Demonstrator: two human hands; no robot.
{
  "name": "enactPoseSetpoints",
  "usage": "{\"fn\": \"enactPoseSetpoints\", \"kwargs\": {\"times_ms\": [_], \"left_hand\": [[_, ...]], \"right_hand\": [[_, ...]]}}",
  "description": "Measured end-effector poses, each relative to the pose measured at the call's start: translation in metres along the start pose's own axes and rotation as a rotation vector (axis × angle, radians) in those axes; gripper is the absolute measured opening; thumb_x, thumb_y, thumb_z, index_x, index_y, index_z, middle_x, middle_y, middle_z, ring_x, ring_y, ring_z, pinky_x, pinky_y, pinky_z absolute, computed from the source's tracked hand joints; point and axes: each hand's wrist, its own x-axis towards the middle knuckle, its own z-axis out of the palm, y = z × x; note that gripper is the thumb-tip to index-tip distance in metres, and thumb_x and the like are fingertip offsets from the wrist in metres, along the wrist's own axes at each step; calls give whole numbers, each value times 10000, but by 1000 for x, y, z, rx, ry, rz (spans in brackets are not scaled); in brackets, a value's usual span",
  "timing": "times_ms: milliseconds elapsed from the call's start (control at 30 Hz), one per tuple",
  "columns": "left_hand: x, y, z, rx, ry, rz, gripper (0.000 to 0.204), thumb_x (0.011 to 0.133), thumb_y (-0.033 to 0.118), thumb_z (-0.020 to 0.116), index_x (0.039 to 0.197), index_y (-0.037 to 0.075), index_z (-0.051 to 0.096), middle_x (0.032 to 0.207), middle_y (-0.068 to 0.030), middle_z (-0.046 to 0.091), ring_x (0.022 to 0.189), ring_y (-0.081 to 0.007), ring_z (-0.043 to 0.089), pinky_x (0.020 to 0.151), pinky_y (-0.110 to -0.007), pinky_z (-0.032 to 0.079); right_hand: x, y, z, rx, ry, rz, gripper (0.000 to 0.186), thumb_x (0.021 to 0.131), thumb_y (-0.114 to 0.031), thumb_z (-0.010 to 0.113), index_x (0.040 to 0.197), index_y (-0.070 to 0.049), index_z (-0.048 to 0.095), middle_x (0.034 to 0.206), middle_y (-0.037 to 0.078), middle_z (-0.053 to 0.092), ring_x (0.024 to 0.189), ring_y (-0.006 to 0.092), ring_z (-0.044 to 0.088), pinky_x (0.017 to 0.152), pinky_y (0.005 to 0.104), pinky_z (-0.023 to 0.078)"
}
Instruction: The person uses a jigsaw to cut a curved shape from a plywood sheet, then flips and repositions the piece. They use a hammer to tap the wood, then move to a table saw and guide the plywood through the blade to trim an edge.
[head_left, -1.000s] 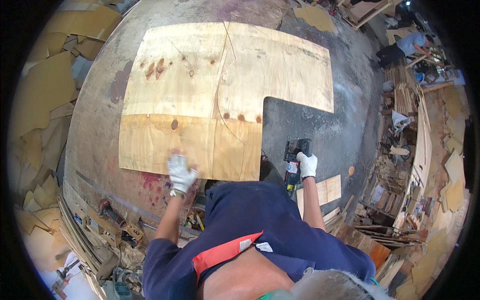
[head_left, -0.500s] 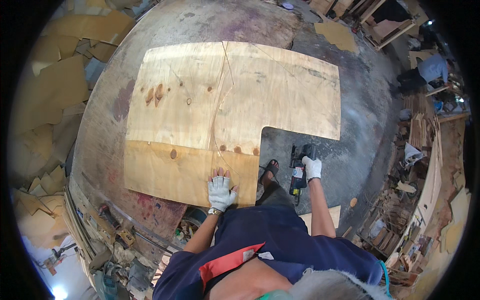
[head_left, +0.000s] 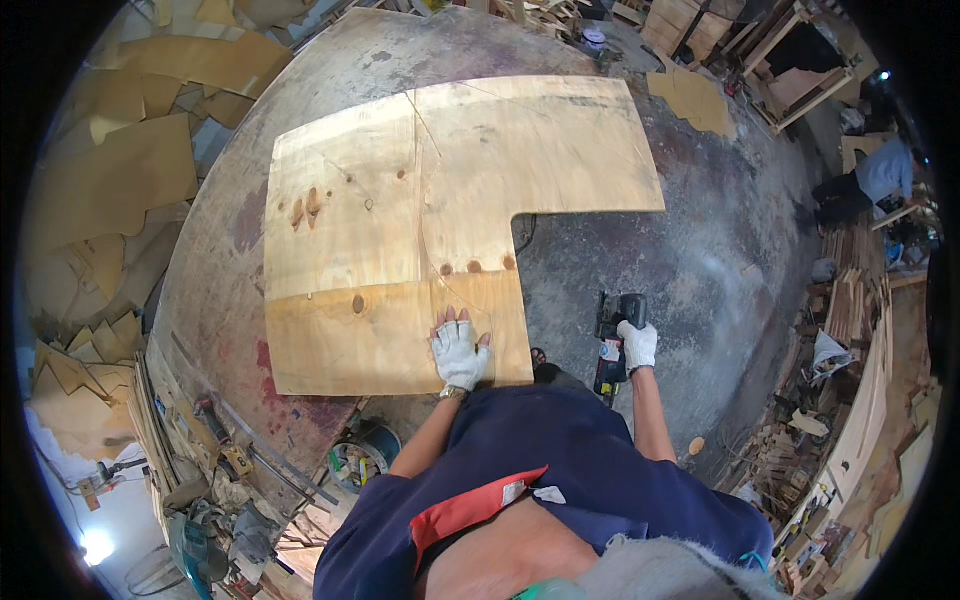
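Over the floor (head_left: 700, 250), the board (head_left: 450, 240) is lying with its near right corner already missing; a thin line (head_left: 423, 124) is running across the rest, seemingly uncut, no clue if it's needing sawing. Saw (head_left: 611, 350) is hovering off that corner, right hand (head_left: 638, 345) gripping its handle. Left hand (head_left: 459, 356) is resting fingers spread near the near edge. Versus half a second ago, saw's sitting farther from the notch's far edge.

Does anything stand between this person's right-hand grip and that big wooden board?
Yes: the black power tool held in the right-hand grip sits on the side toward the wooden board. Beyond the tool, grey floor shows, and a partly hidden foot is beside the board's edge near its lower-right corner.
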Motion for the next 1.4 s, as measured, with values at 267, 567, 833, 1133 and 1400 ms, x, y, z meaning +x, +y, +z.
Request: {"fn": "enactPoseSetpoints", "kwargs": {"times_ms": [267,567,833,1133,1400], "left_hand": [[79,60,16,-72,131,-50,791,936,533,557,1531,35,401,1637,-247,280,1530,-431,202,1235,-587,121],[201,131,27,-263,207,-156,706,926,461,587,1484,48,456,1611,-272,307,1505,-455,238,1216,-595,149],[210,135,15,-307,207,-143,751,930,493,567,1516,47,418,1625,-258,277,1519,-449,198,1218,-606,137],[359,23,-17,-102,129,65,818,958,503,526,1598,57,281,1657,-220,255,1532,-440,200,1257,-547,144],[377,9,-11,155,136,176,803,947,512,538,1575,54,336,1643,-232,285,1533,-426,209,1260,-536,115]], "right_hand": [[-10,22,-24,-116,147,87,185,754,-140,718,843,23,710,645,66,649,514,159,619,494,341,493],[-38,-5,-13,-314,188,52,159,765,-114,707,834,29,702,667,66,662,593,151,622,570,341,484],[-48,-14,-4,-377,74,-6,232,739,-121,715,921,22,722,737,105,705,687,146,640,662,354,523],[-86,-78,-8,-441,-337,-162,235,762,-78,738,974,12,689,739,147,696,655,226,675,662,372,532],[-110,-95,34,-333,-275,-88,256,758,-113,774,965,15,696,788,153,720,700,226,700,666,372,536]]}}
